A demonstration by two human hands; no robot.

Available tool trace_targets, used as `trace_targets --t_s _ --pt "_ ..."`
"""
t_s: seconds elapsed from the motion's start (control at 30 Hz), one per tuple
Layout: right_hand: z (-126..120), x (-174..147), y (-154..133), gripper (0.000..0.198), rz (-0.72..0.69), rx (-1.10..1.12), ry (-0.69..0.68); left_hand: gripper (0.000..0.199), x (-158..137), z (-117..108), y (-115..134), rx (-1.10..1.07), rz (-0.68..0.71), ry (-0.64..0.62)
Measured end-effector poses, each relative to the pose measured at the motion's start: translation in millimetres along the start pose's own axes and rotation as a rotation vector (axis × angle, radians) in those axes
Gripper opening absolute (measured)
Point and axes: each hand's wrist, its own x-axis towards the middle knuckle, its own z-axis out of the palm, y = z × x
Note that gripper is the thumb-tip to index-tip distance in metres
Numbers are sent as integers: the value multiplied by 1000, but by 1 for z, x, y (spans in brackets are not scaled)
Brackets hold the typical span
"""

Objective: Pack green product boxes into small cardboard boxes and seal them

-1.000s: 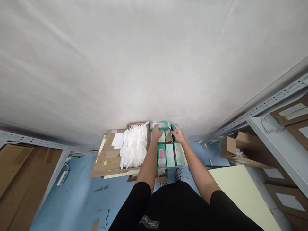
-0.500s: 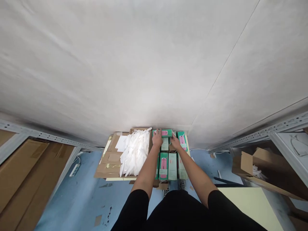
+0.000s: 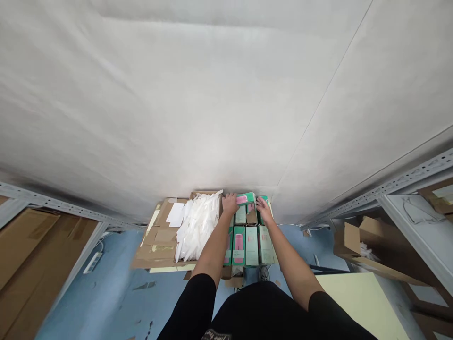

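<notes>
My left hand (image 3: 230,204) now grips the far green-and-pink carton (image 3: 245,198), tilted since a moment ago, while my right hand (image 3: 264,210) lies open on its neighbour (image 3: 264,200).

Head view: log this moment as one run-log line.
left hand: on far green-and-pink cardboard box | right hand: on green boxes beside it | near: row of green boxes | left: brown carton of white plastic bags
</notes>
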Motion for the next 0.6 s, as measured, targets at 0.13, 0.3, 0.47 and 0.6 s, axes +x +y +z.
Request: trace_targets --t_s 0.13,0.3,0.47,0.6 --pt "9 -12 -17 73 2 -5 68 63 -14 -11 -7 -322 -4 35" --pt "27 -35 -50 67 -73 75 -249 63 -30 -24 -16 -924 173 -228" --pt "30 -53 -72 82 -88 66 -178 62 -50 -31 -17 -1109 333 -267" --pt "23 -67 -73 96 -162 7 81 59 -68 -20 10 -960 238 13"
